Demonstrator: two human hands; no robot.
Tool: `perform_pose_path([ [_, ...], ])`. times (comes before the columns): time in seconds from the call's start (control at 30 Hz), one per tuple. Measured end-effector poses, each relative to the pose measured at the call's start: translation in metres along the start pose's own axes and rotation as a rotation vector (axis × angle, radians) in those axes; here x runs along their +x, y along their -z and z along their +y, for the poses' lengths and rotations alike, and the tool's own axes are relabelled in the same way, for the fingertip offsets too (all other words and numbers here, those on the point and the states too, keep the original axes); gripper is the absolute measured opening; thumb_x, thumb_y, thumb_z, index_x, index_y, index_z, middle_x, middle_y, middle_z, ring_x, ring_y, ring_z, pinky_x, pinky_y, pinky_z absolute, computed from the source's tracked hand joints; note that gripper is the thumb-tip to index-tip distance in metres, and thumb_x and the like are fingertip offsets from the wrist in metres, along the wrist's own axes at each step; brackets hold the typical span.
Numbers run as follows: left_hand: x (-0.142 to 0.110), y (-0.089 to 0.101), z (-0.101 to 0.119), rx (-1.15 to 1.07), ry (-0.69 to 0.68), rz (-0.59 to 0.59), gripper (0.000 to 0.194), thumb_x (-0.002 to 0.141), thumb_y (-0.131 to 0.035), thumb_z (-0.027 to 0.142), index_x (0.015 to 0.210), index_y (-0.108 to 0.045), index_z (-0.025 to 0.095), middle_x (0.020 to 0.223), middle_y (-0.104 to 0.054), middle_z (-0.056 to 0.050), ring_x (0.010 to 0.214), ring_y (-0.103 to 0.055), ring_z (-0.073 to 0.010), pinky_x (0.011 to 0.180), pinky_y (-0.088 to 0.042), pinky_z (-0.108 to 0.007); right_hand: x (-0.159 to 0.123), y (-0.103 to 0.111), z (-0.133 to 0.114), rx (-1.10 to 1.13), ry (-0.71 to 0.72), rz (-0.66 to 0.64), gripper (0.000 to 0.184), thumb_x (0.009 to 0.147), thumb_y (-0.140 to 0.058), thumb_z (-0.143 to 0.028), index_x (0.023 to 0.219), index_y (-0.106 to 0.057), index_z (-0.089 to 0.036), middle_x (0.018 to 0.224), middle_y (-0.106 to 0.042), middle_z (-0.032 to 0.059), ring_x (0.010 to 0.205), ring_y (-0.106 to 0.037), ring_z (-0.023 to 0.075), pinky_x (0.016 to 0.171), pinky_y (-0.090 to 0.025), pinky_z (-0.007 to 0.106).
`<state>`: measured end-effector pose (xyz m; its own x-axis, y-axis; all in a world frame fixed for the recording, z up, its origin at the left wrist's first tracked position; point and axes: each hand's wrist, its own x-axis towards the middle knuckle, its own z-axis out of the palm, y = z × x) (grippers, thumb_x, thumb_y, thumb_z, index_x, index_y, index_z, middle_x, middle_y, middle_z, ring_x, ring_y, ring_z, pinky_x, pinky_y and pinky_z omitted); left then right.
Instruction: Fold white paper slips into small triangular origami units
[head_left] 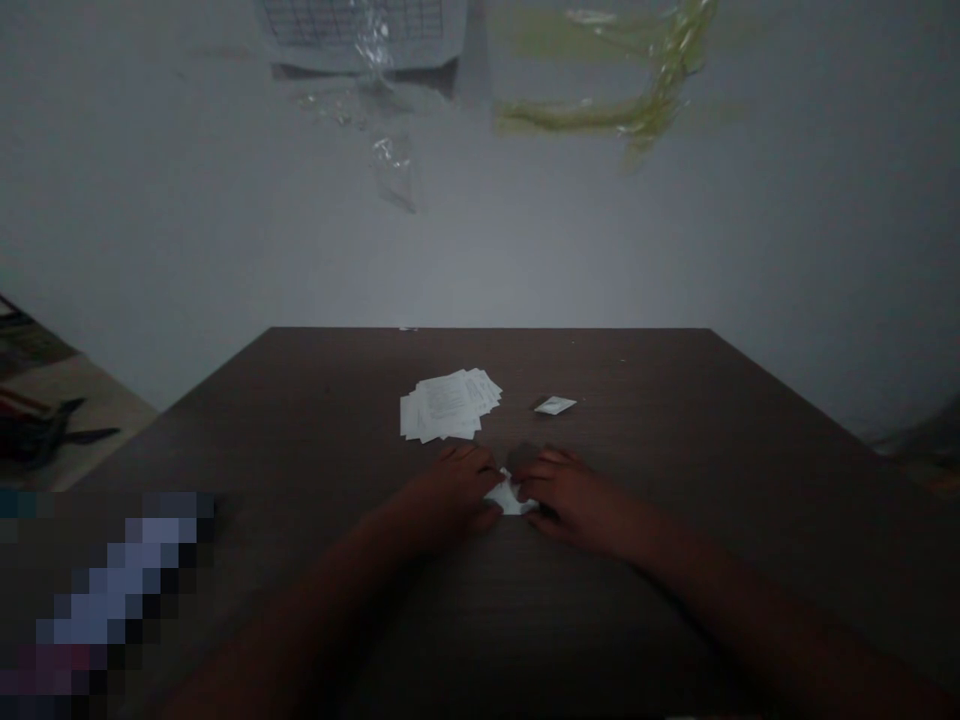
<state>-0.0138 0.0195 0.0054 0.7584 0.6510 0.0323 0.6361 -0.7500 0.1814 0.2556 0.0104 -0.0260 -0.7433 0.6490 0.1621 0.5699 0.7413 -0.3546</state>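
A small piece of white paper (510,496) lies on the dark wooden table between my two hands, partly folded by the look of its edges. My left hand (465,488) grips its left side, fingers bent and thumb near the lower edge. On the right side, my right hand (561,492) has its fingers and thumb closed on the paper. Both hands cover part of the sheet. Beyond them sits a loose pile of printed paper sheets (446,405). To the right of that pile lies a small folded paper piece (556,405), diamond-like in outline.
The brown table (637,380) stands against a pale wall (525,240). Paper and clear tape (390,165) hang on the wall, with yellowish tape (577,116) to the right. A blurred-out patch (112,580) covers the lower left. Dark objects (45,425) show beyond the left edge.
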Motion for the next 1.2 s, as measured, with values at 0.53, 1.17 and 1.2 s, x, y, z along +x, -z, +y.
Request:
perform_pose_path([
  [0.53,0.002,-0.006,0.003,-0.027,0.041,0.038,0.031,0.103,-0.087,0.026,0.132,-0.082,0.02,0.133,-0.08,-0.011,0.127,-0.076,-0.0376,0.116,-0.059,-0.051,0.003,-0.001,0.0,0.008,0.014,0.033,0.018,0.103,-0.068,-0.009,0.111,-0.078,-0.021,0.117,-0.083,0.0117,0.112,-0.077,0.0308,0.115,-0.059,0.055],
  [1.17,0.004,-0.003,0.003,-0.051,0.007,0.056,0.015,0.106,-0.075,0.013,0.114,-0.086,0.02,0.123,-0.082,-0.008,0.121,-0.076,-0.0326,0.115,-0.058,-0.049,0.004,-0.008,0.005,0.039,-0.03,0.098,0.016,0.116,-0.062,-0.018,0.108,-0.076,-0.022,0.108,-0.081,0.009,0.107,-0.075,0.0279,0.108,-0.062,0.049],
  [1.2,0.004,-0.005,0.002,-0.077,0.011,0.064,0.015,0.106,-0.075,0.012,0.112,-0.085,0.02,0.124,-0.082,-0.008,0.122,-0.076,-0.0318,0.116,-0.057,-0.048,0.005,-0.008,0.005,0.041,-0.03,0.103,0.018,0.118,-0.061,-0.02,0.107,-0.076,-0.022,0.107,-0.081,0.0088,0.105,-0.075,0.0278,0.109,-0.061,0.049],
])
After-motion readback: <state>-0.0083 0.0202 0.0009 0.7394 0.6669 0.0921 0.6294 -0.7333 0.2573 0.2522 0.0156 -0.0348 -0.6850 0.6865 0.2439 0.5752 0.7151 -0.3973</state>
